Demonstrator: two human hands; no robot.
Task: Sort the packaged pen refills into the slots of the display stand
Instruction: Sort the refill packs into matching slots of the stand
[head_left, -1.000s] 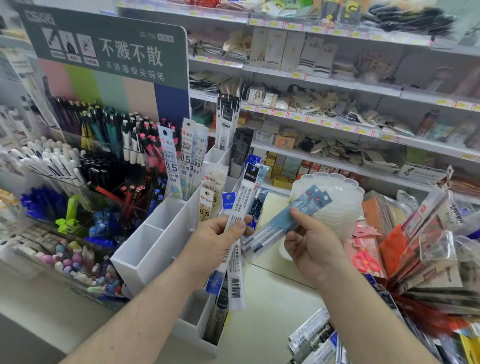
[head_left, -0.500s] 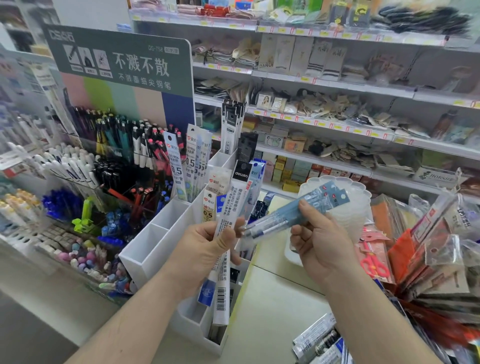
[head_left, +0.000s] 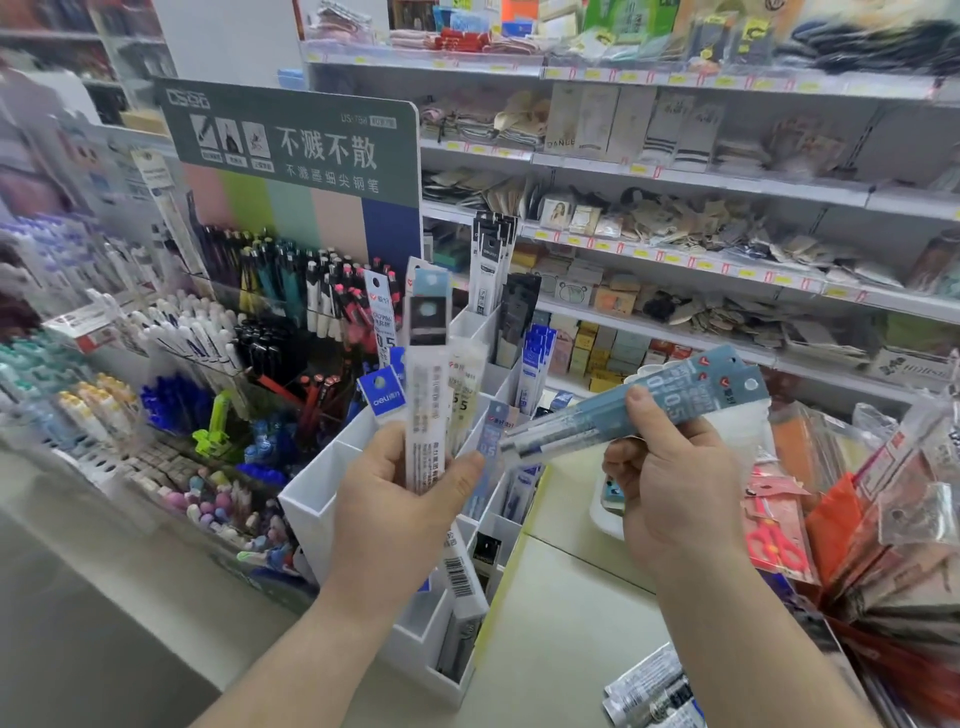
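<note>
Standing in a shop aisle with full shelves (head_left: 675, 171). Gripping flat, shiny plastic refill packs (head_left: 428, 374) upright in the left hand (head_left: 400, 514), fingers curled round them, above the white slotted stand (head_left: 311, 514). Pinching a long blue pack (head_left: 634, 410) in the right hand (head_left: 680, 499), pointing up-right. Pens (head_left: 291, 280) crowding the left.

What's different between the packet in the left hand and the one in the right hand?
The white refill packet stands nearly upright in the left hand; the blue refill packet lies slanted, close to level, in the right hand. The white one has a dark band near its top; the blue one is greyish blue with "0.5" printed on it. The white one is gripped near its middle, the blue one too, by thumb and fingers. Both are long, narrow packets.
</note>
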